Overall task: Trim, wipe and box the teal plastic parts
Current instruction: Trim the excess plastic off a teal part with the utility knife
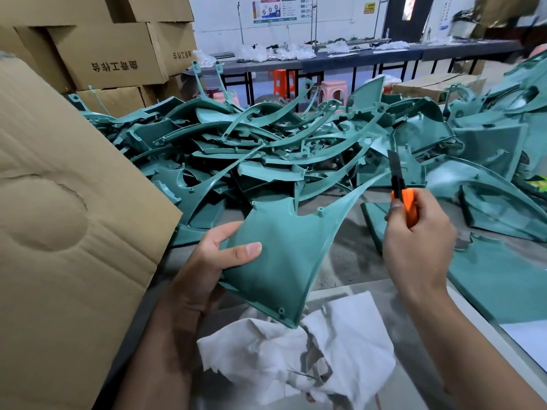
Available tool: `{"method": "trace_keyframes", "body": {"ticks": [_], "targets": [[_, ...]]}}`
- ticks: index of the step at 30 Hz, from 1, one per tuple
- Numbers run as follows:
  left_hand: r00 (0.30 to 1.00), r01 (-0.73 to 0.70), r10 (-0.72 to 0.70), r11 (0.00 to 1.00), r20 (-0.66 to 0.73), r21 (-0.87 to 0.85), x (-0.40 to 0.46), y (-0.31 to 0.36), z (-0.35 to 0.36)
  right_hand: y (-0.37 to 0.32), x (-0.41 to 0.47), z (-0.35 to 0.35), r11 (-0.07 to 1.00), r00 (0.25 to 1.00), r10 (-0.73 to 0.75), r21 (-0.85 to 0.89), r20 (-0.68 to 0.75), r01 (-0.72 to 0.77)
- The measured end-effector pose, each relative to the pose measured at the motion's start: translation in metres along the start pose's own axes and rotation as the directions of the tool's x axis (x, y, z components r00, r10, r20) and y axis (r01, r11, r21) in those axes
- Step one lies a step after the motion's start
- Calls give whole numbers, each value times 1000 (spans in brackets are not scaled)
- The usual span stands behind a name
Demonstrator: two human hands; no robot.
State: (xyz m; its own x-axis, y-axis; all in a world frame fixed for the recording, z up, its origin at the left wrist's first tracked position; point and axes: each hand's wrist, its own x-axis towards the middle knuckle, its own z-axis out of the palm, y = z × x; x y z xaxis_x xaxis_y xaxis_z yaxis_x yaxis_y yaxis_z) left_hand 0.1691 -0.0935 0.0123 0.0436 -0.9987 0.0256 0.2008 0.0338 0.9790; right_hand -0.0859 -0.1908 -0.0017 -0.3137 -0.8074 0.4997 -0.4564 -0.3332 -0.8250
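My left hand [220, 255] grips a teal plastic panel [284, 250] by its left edge, thumb on its face. The panel has a long thin tip running up to the right. My right hand [417, 250] holds an orange utility knife [404, 199] with its dark blade out, pointing upward, just right of the panel's tip and apart from it. A white cloth [299, 359] lies crumpled on the table below the panel. A large heap of teal parts [266, 143] covers the table behind.
A cardboard box flap [65, 208] stands close on the left. Stacked cardboard boxes [112, 54] rise at the back left. More teal panels [497, 202] lie on the right. Long dark tables [355, 59] and plastic stools [333, 90] stand in the background.
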Motion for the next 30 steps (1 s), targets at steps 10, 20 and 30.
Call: {"method": "trace_keyframes", "body": {"ticks": [10, 20, 30], "targets": [[994, -5, 3, 1000, -110, -16, 1, -3, 1, -15, -15, 0, 922, 920, -383, -21, 88, 386], [967, -15, -4, 997, -256, -73, 9, -6, 8, -27, -29, 4, 825, 798, -565, 154, 211, 544], [985, -85, 53, 976, -164, -199, 6, -3, 9, -35, -34, -3, 741, 702, -659, 389, 269, 547]]}}
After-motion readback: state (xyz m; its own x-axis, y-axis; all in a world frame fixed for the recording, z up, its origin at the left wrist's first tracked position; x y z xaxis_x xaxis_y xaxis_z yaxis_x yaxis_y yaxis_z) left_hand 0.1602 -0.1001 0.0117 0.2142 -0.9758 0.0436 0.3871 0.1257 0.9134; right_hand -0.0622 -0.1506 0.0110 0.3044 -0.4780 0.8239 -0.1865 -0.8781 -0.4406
